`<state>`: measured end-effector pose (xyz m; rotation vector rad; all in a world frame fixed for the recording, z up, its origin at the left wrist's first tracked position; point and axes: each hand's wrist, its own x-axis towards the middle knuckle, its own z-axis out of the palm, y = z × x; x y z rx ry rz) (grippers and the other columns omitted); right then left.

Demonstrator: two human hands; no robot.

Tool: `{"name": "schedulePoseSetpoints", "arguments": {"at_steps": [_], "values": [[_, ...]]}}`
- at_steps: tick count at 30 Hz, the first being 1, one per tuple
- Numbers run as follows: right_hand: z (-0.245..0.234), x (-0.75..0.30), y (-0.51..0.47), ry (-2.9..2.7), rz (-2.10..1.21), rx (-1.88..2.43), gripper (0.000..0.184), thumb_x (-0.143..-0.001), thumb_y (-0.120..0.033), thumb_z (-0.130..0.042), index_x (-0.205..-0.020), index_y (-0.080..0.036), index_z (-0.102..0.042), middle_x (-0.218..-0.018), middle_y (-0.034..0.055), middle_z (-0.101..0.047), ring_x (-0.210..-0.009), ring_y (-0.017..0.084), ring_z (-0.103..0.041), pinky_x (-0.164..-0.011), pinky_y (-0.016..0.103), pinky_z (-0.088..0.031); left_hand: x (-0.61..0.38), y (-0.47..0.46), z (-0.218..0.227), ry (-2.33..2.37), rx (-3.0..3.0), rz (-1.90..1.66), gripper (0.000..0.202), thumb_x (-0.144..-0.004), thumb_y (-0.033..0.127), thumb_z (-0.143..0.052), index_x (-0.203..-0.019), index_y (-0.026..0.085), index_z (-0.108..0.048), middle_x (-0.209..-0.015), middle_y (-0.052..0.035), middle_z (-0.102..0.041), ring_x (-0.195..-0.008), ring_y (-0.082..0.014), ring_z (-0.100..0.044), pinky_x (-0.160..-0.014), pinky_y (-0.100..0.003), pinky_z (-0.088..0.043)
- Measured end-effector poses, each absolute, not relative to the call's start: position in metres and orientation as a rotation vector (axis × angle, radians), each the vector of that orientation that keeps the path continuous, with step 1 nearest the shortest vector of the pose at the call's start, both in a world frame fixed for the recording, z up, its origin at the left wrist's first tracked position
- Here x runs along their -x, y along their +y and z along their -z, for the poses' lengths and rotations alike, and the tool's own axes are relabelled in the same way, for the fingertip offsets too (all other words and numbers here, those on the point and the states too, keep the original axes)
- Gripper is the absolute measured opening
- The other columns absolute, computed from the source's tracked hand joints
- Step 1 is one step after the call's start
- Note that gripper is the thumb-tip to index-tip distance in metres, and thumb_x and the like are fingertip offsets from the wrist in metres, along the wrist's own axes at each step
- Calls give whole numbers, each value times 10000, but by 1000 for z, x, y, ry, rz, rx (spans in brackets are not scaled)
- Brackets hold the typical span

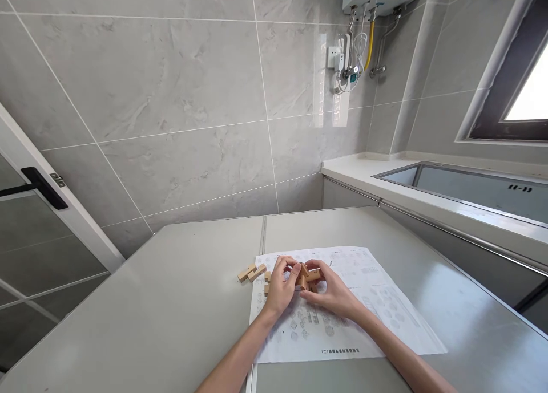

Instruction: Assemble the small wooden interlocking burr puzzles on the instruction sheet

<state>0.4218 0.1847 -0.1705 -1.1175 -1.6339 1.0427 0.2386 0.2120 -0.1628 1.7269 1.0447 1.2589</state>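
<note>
Both hands meet over a printed sheet of paper [385, 313], with fingers curled around a small cluster of interlocked wooden puzzle pieces [305, 279]. My left hand [280, 290] grips the cluster from the left, its thumb on the near side. On the right side of the same pieces, my right hand [331, 293] is closed with thumb and fingers around them. Fingers hide part of the cluster. Two notched wooden sticks [252, 273] lie left of my left hand, partly over the paper's edge. More wooden pieces [267, 289] sit close behind that hand, partly covered.
The paper lies on a pale folding table [171, 313] with a seam down its middle. A counter with a sink [462, 187] stands at right. A tiled wall [180, 96] rises behind, and a framed door [51, 210] is at left.
</note>
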Motion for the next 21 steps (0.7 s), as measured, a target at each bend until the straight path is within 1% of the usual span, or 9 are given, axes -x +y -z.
{"name": "schedulePoseSetpoints", "arguments": {"at_steps": [3, 6, 9, 12, 14, 17, 19, 21], "values": [[173, -422, 185, -1636, -1041, 1110, 567, -804, -316, -810, -1291, -242, -530, -1152, 82, -722, -1006, 266, -718, -887, 434, -596, -239, 212, 164, 1066, -1728, -1233, 295, -1049, 505, -573, -964, 236, -658, -1061, -61, -644, -1015, -231, -652, -944, -373, -523], [176, -422, 185, -1633, -986, 1117, 579, -796, -300, -804, -1298, -244, -519, -1081, 61, -727, -964, 260, -723, -877, 433, -604, -239, 212, 164, 1083, -1749, -1238, 285, -1057, 491, -557, -981, 240, -670, -1087, -65, -658, -1034, -230, -661, -952, -373, -529], [179, -422, 187, -1623, -851, 1186, 576, -787, -317, -796, -1291, -256, -524, -1137, 65, -717, -978, 263, -718, -900, 442, -596, -239, 210, 163, 1145, -1824, -1269, 240, -1082, 447, -517, -1076, 261, -669, -1137, -64, -673, -1076, -231, -659, -956, -376, -529], [182, -427, 192, -1540, -764, 1275, 557, -798, -356, -778, -1282, -262, -519, -1187, 77, -702, -1007, 271, -721, -914, 438, -589, -236, 209, 160, 1222, -1969, -1299, 192, -1089, 392, -504, -1178, 280, -632, -1213, -71, -660, -1127, -242, -637, -946, -383, -532], [186, -433, 197, -1453, -714, 1351, 562, -806, -394, -771, -1288, -265, -513, -1242, 89, -679, -1029, 277, -725, -920, 433, -585, -232, 210, 158, 1252, -2112, -1307, 179, -1081, 345, -509, -1215, 282, -608, -1244, -78, -641, -1171, -255, -618, -977, -406, -523], [192, -446, 206, -1330, -594, 1490, 574, -812, -471, -755, -1292, -271, -512, -1364, 107, -608, -1030, 276, -724, -878, 411, -581, -222, 219, 157, 1361, -2312, -1301, 185, -1050, 300, -546, -1225, 282, -603, -1265, -82, -624, -1206, -279, -599, -1042, -460, -484], [196, -457, 212, -1275, -538, 1556, 602, -824, -516, -731, -1315, -268, -488, -1387, 115, -583, -1047, 283, -720, -828, 392, -576, -213, 227, 158, 1481, -2353, -1284, 188, -1035, 313, -571, -1216, 278, -609, -1278, -91, -625, -1205, -297, -599, -1035, -480, -478], [201, -467, 218, -1228, -477, 1632, 593, -829, -543, -711, -1301, -260, -488, -1402, 131, -566, -1052, 292, -712, -777, 377, -561, -203, 237, 159, 1581, -2332, -1274, 197, -1029, 333, -574, -1212, 267, -608, -1264, -100, -637, -1204, -309, -602, -1029, -490, -480]]}}
